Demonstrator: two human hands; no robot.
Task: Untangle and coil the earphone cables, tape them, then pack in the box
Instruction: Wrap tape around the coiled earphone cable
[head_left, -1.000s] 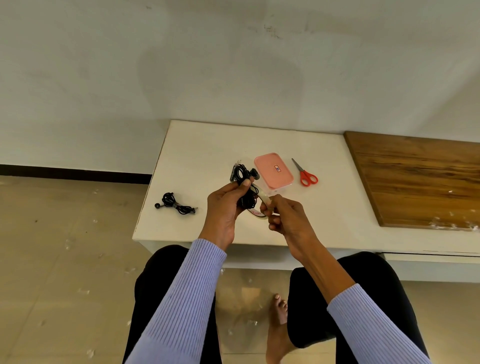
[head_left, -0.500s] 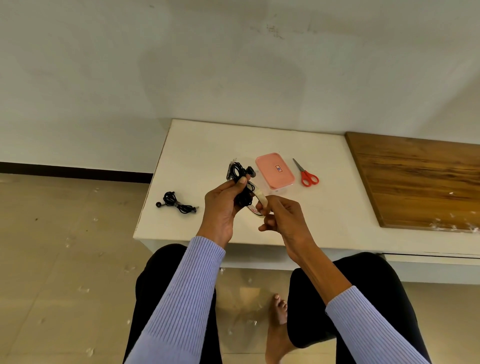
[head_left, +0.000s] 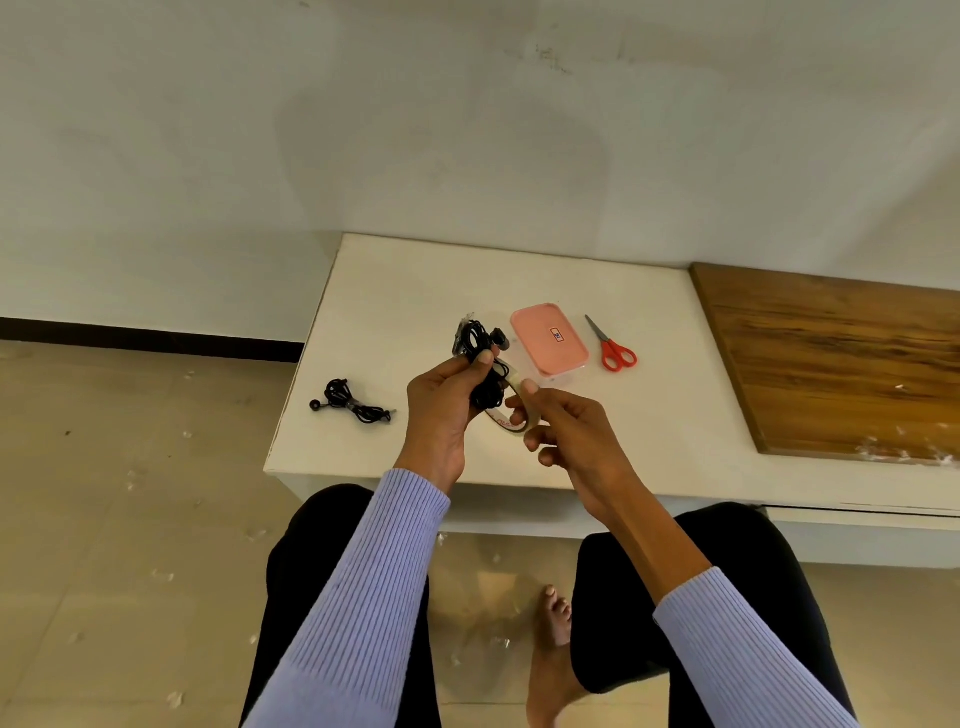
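White desk (head_left: 649, 447) against a pale wall, a wooden board (head_left: 841, 364) at its right. The pink-lidded box (head_left: 548, 338) sat closed beside red scissors (head_left: 613, 347). One earphone bundle (head_left: 349, 401) lay coiled at the left. The left hand (head_left: 441, 405) gripped the second coil (head_left: 485, 374); the right hand (head_left: 566, 431) pinched tape (head_left: 519, 387) against it. Packing remained.

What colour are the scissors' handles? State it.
Red, on the scissors beside the pink box, head view.
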